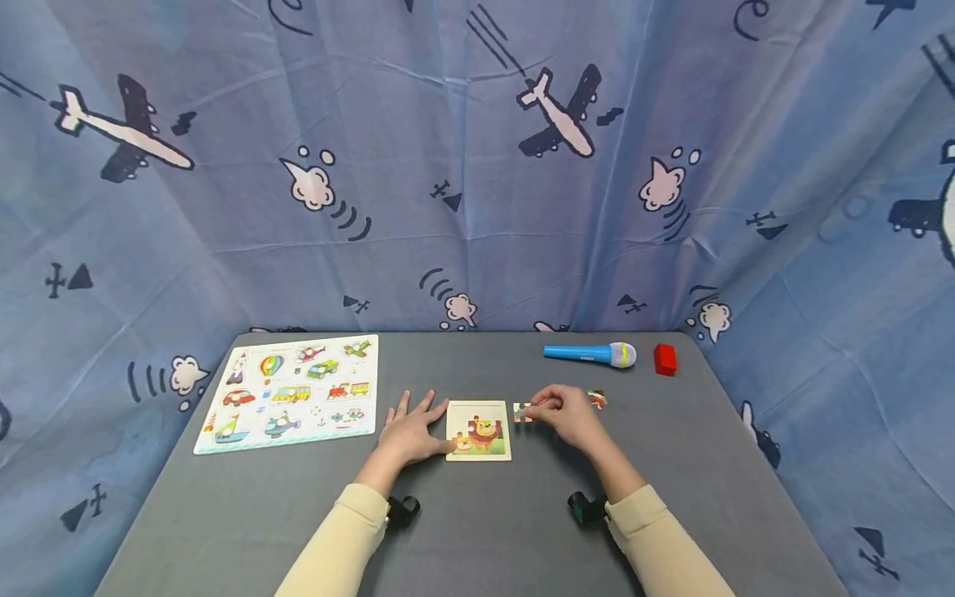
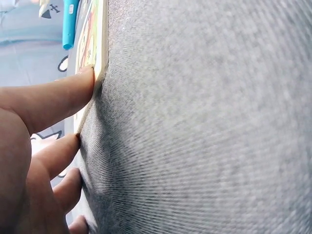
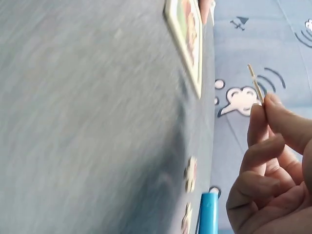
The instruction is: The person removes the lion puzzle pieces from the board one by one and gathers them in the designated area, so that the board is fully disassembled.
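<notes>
A small square puzzle tray [image 1: 510,431] with a pale rim lies in front of me, partly filled with pieces showing a lion-like animal and a smaller one. My left hand [image 1: 409,435] lies spread at its left side, the thumb touching the tray's edge; in the left wrist view the thumb [image 2: 63,97] presses that rim. Just right of the tray, my right hand [image 1: 573,419] pinches a thin puzzle piece [image 1: 520,412] between thumb and forefinger. The right wrist view shows this piece [image 3: 256,84] edge-on, raised above the table.
Loose puzzle pieces [image 1: 598,399] lie just beyond my right hand; the right wrist view shows two pieces [image 3: 191,174]. A blue toy microphone [image 1: 585,354] and a red block [image 1: 666,359] stand at the back right. At left lies a large vehicle picture board [image 1: 254,419].
</notes>
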`<state>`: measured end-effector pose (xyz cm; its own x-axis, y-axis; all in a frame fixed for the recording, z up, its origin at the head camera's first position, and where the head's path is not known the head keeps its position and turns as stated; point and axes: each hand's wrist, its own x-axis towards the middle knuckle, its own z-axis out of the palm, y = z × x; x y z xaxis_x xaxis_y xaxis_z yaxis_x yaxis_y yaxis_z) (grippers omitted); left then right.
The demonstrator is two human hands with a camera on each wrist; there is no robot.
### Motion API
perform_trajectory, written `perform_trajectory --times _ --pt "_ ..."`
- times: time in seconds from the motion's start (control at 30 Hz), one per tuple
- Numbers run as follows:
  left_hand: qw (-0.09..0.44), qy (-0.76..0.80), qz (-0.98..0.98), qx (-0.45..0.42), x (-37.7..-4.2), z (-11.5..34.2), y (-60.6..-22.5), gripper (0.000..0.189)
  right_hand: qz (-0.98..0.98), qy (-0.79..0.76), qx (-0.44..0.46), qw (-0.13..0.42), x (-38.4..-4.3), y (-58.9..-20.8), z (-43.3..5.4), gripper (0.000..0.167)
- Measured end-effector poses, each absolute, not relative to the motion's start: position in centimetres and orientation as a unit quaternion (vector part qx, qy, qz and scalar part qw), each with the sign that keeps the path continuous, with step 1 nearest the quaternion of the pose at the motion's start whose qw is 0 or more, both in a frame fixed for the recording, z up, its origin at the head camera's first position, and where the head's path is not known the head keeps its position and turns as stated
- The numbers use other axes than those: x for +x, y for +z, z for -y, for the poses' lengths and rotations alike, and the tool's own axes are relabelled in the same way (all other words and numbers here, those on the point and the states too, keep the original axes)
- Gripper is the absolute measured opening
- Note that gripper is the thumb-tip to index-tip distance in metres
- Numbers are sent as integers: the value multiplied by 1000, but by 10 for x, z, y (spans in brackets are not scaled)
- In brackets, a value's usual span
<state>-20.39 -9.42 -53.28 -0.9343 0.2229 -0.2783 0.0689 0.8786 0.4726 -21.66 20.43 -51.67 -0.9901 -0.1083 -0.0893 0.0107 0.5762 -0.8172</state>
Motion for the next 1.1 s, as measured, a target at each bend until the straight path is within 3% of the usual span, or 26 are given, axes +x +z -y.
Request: perform_trajectory --times 0.67,0.87,1.1 --pt "150 237 -957 78 -203 96 -533 84 -919 -392 -11 44 -219 -542 -240 14" --pt "154 236 -956 78 -202 95 -533 83 -936 -350 -15 23 -215 -540 -236 15" --pt "152 239 -956 78 -201 93 -531 82 -945 -324 -4 35 -216 -538 -236 19"
